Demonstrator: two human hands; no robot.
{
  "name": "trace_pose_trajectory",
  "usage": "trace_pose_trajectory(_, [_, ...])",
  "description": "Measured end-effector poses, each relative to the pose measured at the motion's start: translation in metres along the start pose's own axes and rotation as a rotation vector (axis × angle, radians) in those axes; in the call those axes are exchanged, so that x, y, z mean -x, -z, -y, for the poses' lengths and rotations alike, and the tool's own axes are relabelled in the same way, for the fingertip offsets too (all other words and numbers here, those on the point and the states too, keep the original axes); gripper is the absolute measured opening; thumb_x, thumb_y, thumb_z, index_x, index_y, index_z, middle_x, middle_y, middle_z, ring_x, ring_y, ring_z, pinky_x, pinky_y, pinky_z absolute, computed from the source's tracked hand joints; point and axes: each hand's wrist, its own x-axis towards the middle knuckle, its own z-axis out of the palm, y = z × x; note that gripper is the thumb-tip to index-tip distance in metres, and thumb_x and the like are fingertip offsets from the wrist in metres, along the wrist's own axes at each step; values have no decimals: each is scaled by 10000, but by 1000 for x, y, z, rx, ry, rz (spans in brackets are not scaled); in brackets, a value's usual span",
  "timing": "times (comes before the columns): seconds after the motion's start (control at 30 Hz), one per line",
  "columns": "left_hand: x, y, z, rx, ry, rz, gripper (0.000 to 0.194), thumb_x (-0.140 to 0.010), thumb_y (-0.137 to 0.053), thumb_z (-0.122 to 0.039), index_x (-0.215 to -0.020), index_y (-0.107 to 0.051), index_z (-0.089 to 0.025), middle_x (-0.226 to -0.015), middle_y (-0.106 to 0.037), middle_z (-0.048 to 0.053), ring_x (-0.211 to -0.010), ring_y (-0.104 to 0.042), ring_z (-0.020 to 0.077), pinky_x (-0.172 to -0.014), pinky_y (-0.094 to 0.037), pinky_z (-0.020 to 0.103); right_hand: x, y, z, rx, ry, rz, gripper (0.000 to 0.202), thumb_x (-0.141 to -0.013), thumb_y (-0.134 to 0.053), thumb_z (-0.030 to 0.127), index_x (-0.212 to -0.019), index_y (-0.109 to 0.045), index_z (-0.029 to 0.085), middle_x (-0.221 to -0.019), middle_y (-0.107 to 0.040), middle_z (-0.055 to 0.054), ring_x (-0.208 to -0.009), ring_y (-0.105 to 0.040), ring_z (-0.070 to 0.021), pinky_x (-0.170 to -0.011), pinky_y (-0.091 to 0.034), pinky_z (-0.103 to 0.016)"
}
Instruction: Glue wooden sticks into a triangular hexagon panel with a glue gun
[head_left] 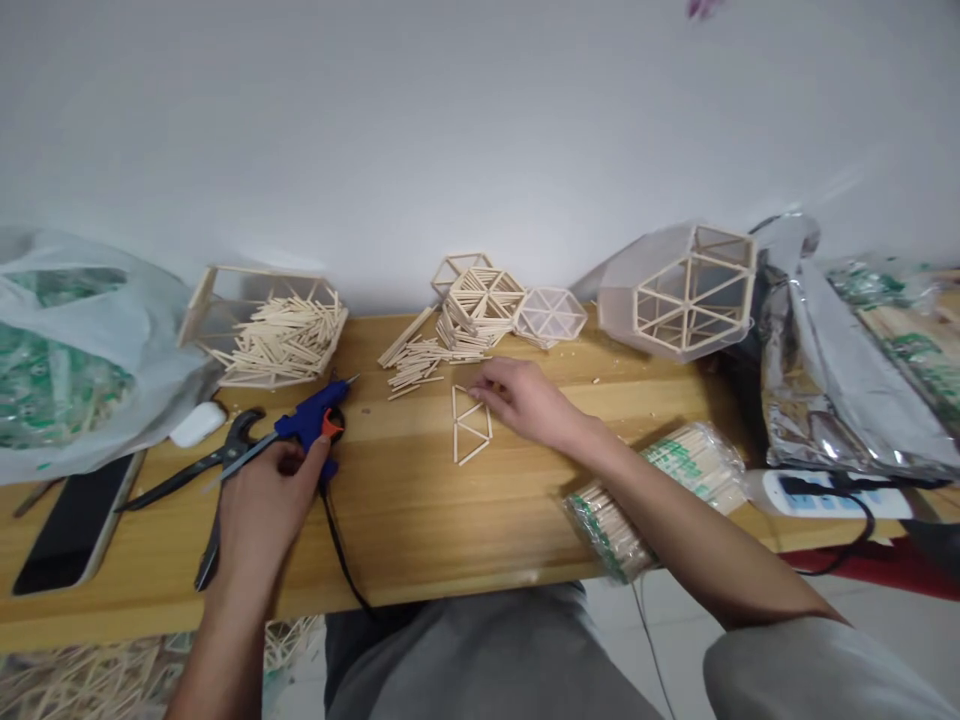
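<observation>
My left hand [266,500] is closed around the blue hot glue gun [304,418], with the thumb by its orange trigger. The nozzle points to the upper right, away from the stick frame. My right hand [525,400] is closed in a pinch at the top right corner of a flat frame of short wooden sticks [472,433] on the table. A short stick [463,390] shows at its fingertips, partly hidden by them. Beside my left hand lie black-handled pliers [225,455].
Loose sticks [412,362] and hexagonal stick frames [487,292] lie behind. A stick-filled hexagonal holder [285,335] stands left, a larger one [686,300] right. Also on the wooden table [420,540] are a phone [71,525], wrapped sticks [694,465] and a power strip [832,497].
</observation>
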Motion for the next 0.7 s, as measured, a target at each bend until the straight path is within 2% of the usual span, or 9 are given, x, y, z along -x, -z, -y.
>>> trace_pose_trajectory(0.1, [4,-2,8,178,58,-51,413,-866,-638,-585,-691,-648,-211,-600,-610,19,-583,-544,199,-548,-348,288,6,9,16,99,54,65,108,-1016,-608,164,-955,-698,161,-931,-687,-77,-896,-630,-217,-818,-481,-325])
trace_pose_trajectory(0.17, [10,-2,11,463,107,-68,342,-814,-695,-537,-734,-631,-211,-614,-617,-6,-588,-563,185,-541,-390,277,12,12,24,136,73,118,92,-1016,-618,179,-1006,-708,168,-988,-686,-95,-961,-639,-239,-874,-506,-362])
trace_pose_trajectory(0.27, [24,-6,11,992,166,92,268,-708,-746,-410,-846,-658,-196,-763,-736,17,-608,-636,182,-555,-486,281,25,10,28,153,94,192,87,-992,-673,212,-1051,-730,183,-1072,-681,-117,-1057,-630,-271,-949,-525,-430])
trace_pose_trajectory(0.33, [34,-10,7,1126,170,222,256,-684,-753,-368,-836,-668,-181,-749,-749,27,-504,-586,148,-478,-447,265,34,3,27,162,120,211,120,-946,-738,220,-1065,-749,206,-1190,-666,-130,-1197,-584,-310,-1026,-506,-497])
trace_pose_trajectory(0.43, [46,-17,-2,1051,116,277,284,-746,-752,-432,-813,-685,-164,-617,-687,5,-393,-487,112,-395,-362,250,43,-8,23,189,147,206,174,-906,-778,217,-1079,-763,224,-1343,-606,-144,-1391,-457,-362,-1116,-446,-586])
trace_pose_trajectory(0.5, [53,-21,-8,958,46,287,352,-791,-720,-504,-815,-708,-153,-593,-670,7,-388,-498,117,-404,-382,255,46,-15,20,197,154,193,149,-917,-756,208,-1065,-762,223,-1391,-578,-148,-1450,-401,-369,-1145,-422,-604])
trace_pose_trajectory(0.7, [65,-30,-15,595,-105,293,476,-847,-643,-596,-578,-632,-204,-430,-562,3,-445,-568,177,-483,-437,278,45,-27,15,163,183,151,196,-922,-733,187,-1112,-744,230,-1376,-587,-146,-1468,-395,-354,-1177,-407,-601])
